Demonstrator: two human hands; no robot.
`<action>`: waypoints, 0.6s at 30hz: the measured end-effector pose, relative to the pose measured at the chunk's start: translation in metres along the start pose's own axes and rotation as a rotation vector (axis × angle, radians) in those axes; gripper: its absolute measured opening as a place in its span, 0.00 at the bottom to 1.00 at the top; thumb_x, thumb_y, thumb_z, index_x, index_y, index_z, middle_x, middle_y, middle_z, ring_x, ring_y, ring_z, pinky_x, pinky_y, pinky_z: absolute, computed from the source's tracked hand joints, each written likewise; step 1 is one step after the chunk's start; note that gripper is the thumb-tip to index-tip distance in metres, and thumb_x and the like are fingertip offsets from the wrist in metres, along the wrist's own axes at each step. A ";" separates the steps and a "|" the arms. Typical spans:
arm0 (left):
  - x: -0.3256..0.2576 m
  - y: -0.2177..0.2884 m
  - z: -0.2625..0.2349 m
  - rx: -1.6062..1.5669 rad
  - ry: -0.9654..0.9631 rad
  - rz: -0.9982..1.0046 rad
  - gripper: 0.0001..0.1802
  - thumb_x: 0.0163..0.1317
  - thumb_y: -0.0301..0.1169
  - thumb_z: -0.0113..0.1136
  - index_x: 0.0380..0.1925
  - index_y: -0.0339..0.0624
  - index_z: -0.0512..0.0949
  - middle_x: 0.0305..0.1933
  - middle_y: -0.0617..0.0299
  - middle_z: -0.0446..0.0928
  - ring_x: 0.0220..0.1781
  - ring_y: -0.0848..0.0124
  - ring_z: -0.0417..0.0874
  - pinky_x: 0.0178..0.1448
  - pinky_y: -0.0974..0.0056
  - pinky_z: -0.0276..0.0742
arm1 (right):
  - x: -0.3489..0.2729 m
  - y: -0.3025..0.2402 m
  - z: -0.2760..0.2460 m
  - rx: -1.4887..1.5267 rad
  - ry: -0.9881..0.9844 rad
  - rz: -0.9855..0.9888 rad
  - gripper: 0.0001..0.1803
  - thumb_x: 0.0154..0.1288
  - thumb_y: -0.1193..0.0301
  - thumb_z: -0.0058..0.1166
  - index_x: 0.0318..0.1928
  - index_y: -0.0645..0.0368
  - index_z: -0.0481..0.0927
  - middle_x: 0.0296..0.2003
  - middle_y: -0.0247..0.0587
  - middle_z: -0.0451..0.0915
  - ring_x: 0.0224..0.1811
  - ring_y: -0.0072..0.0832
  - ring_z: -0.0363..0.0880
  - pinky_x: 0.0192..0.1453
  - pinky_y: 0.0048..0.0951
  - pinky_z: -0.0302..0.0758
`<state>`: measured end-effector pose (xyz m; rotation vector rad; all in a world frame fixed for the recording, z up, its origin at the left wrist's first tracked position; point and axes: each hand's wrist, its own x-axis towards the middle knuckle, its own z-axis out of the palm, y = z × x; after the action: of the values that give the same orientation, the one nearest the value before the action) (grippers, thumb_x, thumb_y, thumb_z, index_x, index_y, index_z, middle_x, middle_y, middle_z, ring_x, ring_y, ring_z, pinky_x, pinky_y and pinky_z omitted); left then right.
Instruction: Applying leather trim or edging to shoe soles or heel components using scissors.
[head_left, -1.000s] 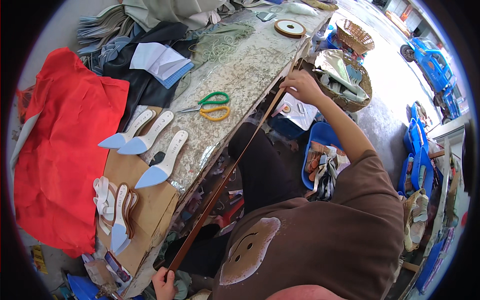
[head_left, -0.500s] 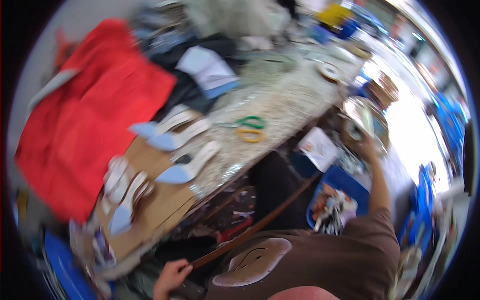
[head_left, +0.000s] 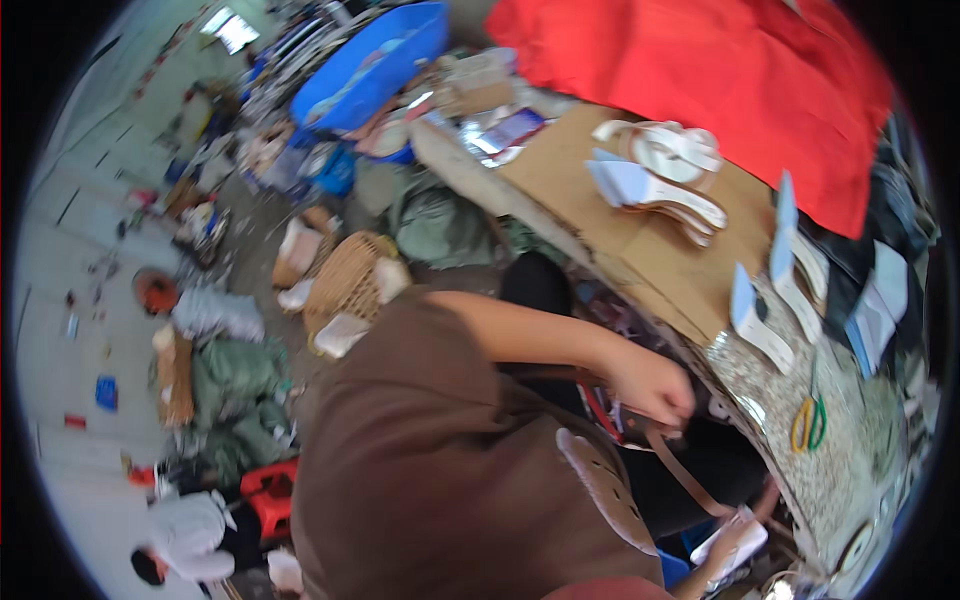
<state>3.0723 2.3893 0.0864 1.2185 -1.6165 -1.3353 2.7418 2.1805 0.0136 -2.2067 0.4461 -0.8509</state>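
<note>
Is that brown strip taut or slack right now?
Slack: below the left hand, the brown strip bends in a visible curve rather than running straight.

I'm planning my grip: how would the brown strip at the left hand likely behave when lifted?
Probably floppy: the brown strip bows in a loose curve beyond the left hand. It looks thin and narrow, so likely light for its length. Its flat, band-like shape suggests it may twist rather than roll.

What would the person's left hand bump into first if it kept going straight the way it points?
The left hand would probably meet the edge of the mottled, grey-white worktable first, though depth is unclear: it might pass over or under instead.
</note>
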 end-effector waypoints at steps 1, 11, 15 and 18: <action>0.023 0.022 -0.001 -0.044 0.015 -0.004 0.11 0.67 0.32 0.53 0.35 0.36 0.79 0.31 0.59 0.79 0.34 0.70 0.77 0.42 0.61 0.74 | 0.027 -0.080 0.053 0.027 -0.161 -0.011 0.38 0.66 0.59 0.58 0.68 0.66 0.58 0.68 0.59 0.61 0.71 0.52 0.58 0.74 0.52 0.50; -0.027 0.033 -0.032 -0.095 -0.192 -0.307 0.09 0.66 0.32 0.57 0.36 0.37 0.76 0.22 0.65 0.74 0.22 0.79 0.73 0.27 0.68 0.69 | -0.031 0.030 -0.094 -0.383 0.314 0.410 0.12 0.66 0.64 0.61 0.33 0.60 0.77 0.22 0.26 0.69 0.25 0.17 0.63 0.27 0.22 0.62; -0.071 -0.020 -0.033 -0.244 -0.089 -0.568 0.12 0.68 0.34 0.59 0.30 0.38 0.75 0.17 0.68 0.72 0.18 0.81 0.71 0.23 0.71 0.65 | -0.043 -0.007 -0.131 -0.427 0.357 0.462 0.11 0.64 0.67 0.64 0.32 0.59 0.78 0.20 0.26 0.71 0.24 0.14 0.65 0.26 0.21 0.60; -0.101 -0.031 -0.035 -0.218 0.141 -0.640 0.09 0.66 0.32 0.61 0.31 0.37 0.77 0.19 0.69 0.73 0.20 0.82 0.70 0.24 0.73 0.65 | -0.059 -0.017 -0.133 -0.539 0.172 0.648 0.11 0.61 0.67 0.66 0.31 0.60 0.77 0.18 0.28 0.72 0.22 0.14 0.65 0.26 0.21 0.61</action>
<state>3.1430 2.4734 0.0692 1.7236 -0.9757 -1.7030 2.6087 2.1567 0.0703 -2.2167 1.5224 -0.5989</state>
